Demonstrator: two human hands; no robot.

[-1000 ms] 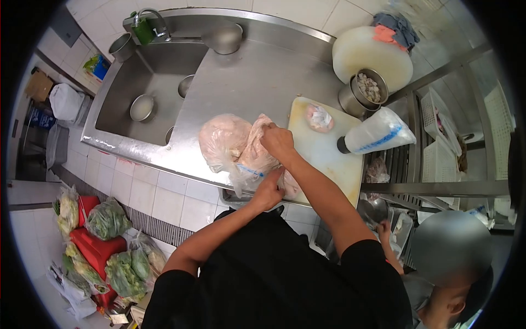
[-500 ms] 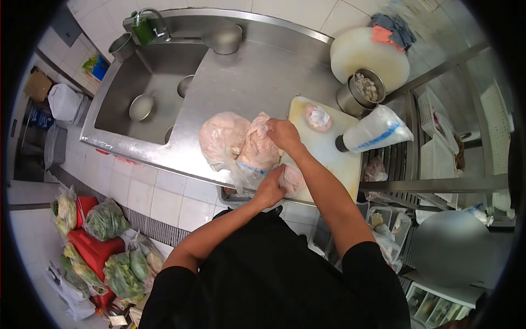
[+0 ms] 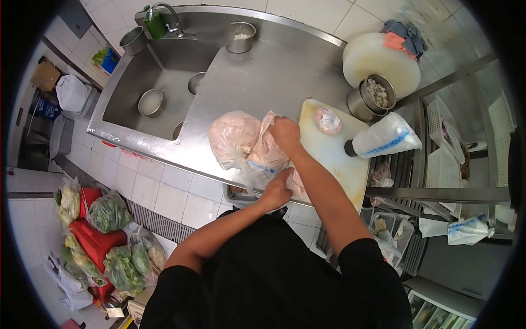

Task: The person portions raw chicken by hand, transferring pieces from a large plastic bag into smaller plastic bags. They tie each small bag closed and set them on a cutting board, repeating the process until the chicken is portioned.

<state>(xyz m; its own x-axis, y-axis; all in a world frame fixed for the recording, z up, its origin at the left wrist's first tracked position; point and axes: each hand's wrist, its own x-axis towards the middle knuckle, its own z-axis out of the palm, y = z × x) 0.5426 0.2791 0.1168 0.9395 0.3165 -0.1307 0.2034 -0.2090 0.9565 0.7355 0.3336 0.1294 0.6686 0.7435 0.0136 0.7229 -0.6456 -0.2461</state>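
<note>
Two clear plastic bags of pale pink raw meat rest side by side at the front edge of the steel counter. The round left bag (image 3: 234, 137) is untouched. My right hand (image 3: 285, 135) is closed on the gathered top of the right bag (image 3: 268, 151). My left hand (image 3: 278, 192) is closed at that bag's near side, its fingertips partly hidden. Beside this hand, more pink meat in plastic (image 3: 297, 186) lies by the cutting board (image 3: 334, 153). A small wrapped pink bundle (image 3: 329, 120) sits on the board.
The sink (image 3: 131, 118) with metal bowls is at left. A pot of pale pieces (image 3: 378, 92) and a white plastic-covered roll (image 3: 386, 136) stand right. A metal rack (image 3: 438, 193) borders the right side. Bagged greens (image 3: 109, 211) lie on the floor at left.
The whole view has shifted slightly, so the counter appears farther right. Both hands stay on the right bag, with only small movement.
</note>
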